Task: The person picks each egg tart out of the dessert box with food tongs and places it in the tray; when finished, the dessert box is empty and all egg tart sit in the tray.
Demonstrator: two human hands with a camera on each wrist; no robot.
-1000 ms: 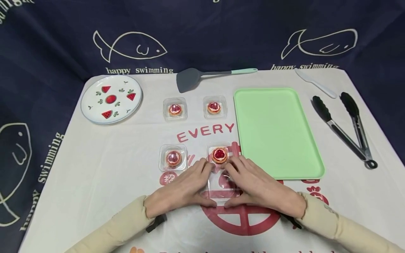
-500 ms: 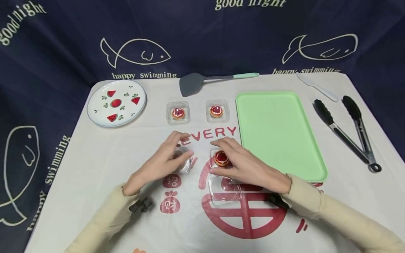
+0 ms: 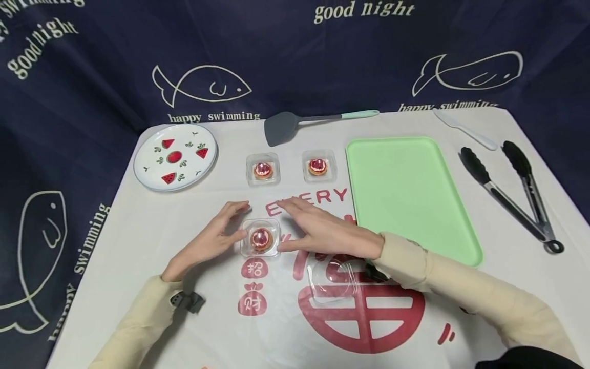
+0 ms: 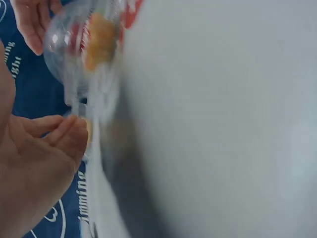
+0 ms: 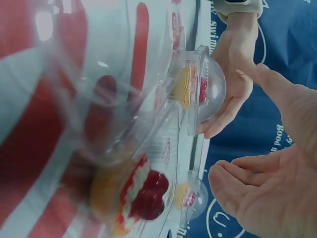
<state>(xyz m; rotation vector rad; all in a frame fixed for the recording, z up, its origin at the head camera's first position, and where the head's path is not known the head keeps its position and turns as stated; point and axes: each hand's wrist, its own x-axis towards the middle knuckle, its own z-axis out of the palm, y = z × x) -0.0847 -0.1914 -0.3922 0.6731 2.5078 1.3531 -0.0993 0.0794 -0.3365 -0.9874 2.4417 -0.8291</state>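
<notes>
a red-topped tart (image 3: 260, 239) sits under a clear dome (image 5: 217, 91).

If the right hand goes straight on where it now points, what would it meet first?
Probably the boxed tart, close ahead of the right hand. Depth is unclear from the head view, so it might instead pass over, toward the left hand.

Round tart (image 3: 261, 239), golden crust, pale cream edge, glossy red topping, upright | enclosed in a clear square plastic box (image 3: 272, 225) with rounded corners, transparent domed lid (image 5: 217, 91) seated above it | flat on the table (image 3: 193, 338), left of centre, between left hand (image 3: 209, 240) and right hand (image 3: 322, 229); contact with fingertips unclear
</notes>
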